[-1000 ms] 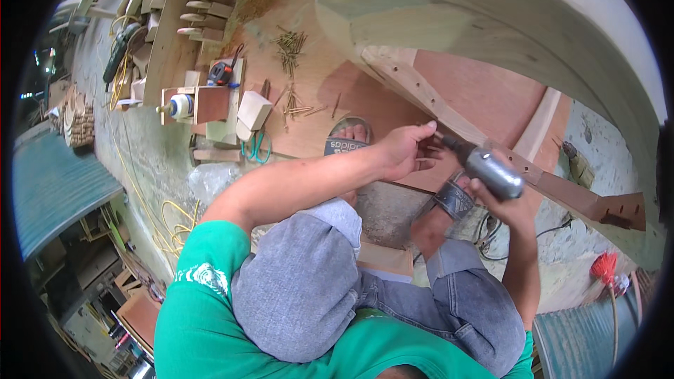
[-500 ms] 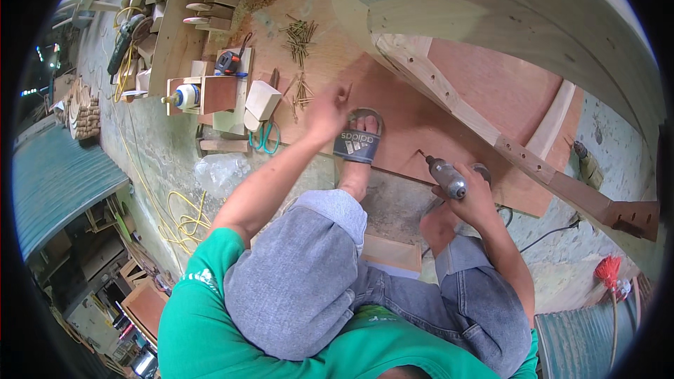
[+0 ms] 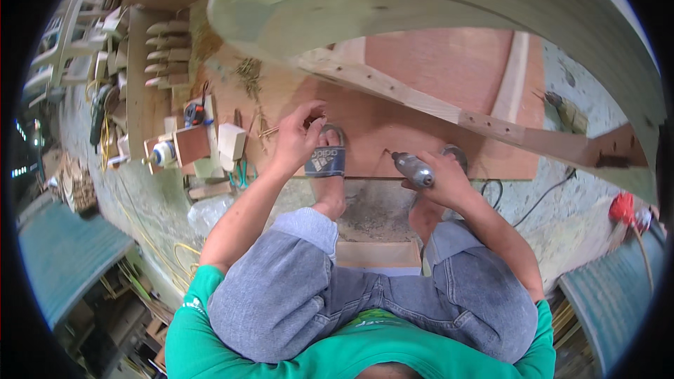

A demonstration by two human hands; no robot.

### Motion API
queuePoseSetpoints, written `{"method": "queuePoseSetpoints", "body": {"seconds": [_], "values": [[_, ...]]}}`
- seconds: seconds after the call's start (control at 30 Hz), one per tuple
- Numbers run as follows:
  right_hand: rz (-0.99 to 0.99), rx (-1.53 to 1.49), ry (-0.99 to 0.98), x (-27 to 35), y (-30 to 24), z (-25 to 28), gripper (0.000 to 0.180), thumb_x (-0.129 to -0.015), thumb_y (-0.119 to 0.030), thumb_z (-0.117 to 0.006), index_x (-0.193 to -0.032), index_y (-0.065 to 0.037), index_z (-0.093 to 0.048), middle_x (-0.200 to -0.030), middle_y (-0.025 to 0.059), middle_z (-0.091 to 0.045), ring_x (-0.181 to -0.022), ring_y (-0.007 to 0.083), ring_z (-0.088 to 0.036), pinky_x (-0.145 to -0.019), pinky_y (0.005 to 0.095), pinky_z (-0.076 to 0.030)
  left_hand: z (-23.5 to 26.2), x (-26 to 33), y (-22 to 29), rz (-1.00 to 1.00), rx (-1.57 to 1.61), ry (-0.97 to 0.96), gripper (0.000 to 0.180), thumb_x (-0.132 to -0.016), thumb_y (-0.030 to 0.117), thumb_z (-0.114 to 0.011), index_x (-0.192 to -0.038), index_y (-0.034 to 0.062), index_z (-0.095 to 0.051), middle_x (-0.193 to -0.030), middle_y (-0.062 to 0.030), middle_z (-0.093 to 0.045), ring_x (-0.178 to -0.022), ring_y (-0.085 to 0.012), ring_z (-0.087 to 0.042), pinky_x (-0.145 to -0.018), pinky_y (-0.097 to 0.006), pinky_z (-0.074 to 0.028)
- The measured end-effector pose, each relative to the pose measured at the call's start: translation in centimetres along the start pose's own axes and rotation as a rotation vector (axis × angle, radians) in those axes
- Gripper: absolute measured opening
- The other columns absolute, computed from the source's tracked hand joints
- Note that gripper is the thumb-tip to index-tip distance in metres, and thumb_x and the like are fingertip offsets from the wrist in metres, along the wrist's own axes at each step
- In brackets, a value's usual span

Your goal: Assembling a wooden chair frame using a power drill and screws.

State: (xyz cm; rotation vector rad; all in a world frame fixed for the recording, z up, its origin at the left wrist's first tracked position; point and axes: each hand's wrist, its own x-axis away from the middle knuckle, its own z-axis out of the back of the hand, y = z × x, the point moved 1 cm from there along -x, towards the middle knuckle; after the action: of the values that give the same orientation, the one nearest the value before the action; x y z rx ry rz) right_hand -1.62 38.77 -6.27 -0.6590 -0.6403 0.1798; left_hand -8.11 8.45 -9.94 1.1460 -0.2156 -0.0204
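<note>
Bottom of frame: a green long-sleeved shirt (image 3: pixel 210 323) and grey-blue denim trousers over bent knees (image 3: pixel 365 288), seen from above; the person is crouched.

Centre right: the right hand (image 3: pixel 442 182) is clamped round a silver-grey cylindrical rotary power tool (image 3: pixel 413 168), its thin bit aimed up-left twd a reddish-brown plywood sheet (image 3: pixel 393 126) laid on the ground. The bit tip sits just above or at the sheet; contact can't be told.

Centre left: the left hand (image 3: pixel 298 137) is reached fwd past a blue slide sandal on the foot (image 3: pixel 325 160), fingers pinched together near thin pale nails or sticks (image 3: pixel 270 130) on the plywood. Whether one is gripped can't be told.

Upper half: a pale wooden batten w/ drilled holes (image 3: pixel 449 112) runs diagonally across the sheet, under a large curved greenish laminated wooden form (image 3: pixel 421 0).

Left side: small wooden blocks and a white glue bottle (image 3: pixel 165 153) are scattered on concrete.

Risks, as judged: the bit is close to bare toes and the sandal; a slip of the one-handed tool could catch the foot. The black power cord (image 3: pixel 533 200) trails at right and could snag. Crouched balance is poor while both arms are extended.
</note>
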Motion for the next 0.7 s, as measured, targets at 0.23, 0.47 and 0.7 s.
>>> {"method": "queuePoseSetpoints", "body": {"seconds": [0.23, 0.47, 0.7], "values": [[0.01, -0.055, -0.011, 0.3, 0.9, 0.0, 0.048, -0.075, -0.042, -0.073, -0.107, -0.011, -0.058, -0.09, 0.0171, -0.067, -0.087, 0.0392, -0.063, -0.074, 0.0498, -0.046, -2.2, -6.0, 7.7, -0.305, 0.173, -0.036, 0.013, -0.086, 0.0, -0.064, -0.099, -0.0001, -0.063, -0.086, -0.0038, -0.066, -0.078, -0.0071, -0.061, -0.068, -0.023, -0.049], [0.018, -0.078, -0.007, 0.4, 1.7, -1.0, 0.048, -0.074, -0.041, -0.074, -0.106, -0.009, -0.059, -0.098, 0.0178, -0.064, -0.094, 0.0379, -0.061, -0.079, 0.0487, -0.045, -3.4, -8.4, 10.2, -0.564, -0.32, -0.137, 0.014, -0.083, 0.003, -0.063, -0.096, 0.0061, -0.064, -0.081, -0.012, -0.066, -0.07, -0.0246, -0.064, -0.061, -0.033, -0.049], [0.066, -0.102, 0.04, 0.6, 2.2, -1.5, 0.048, -0.074, -0.041, -0.075, -0.105, -0.007, -0.059, -0.097, 0.0179, -0.064, -0.093, 0.0375, -0.061, -0.078, 0.0464, -0.047, -3.8, -8.0, 10.1, -0.689, -0.541, -0.152, 0.016, -0.078, 0.006, -0.063, -0.094, 0.0097, -0.064, -0.082, -0.0091, -0.066, -0.073, -0.0288, -0.064, -0.061, -0.038, -0.049]]}}
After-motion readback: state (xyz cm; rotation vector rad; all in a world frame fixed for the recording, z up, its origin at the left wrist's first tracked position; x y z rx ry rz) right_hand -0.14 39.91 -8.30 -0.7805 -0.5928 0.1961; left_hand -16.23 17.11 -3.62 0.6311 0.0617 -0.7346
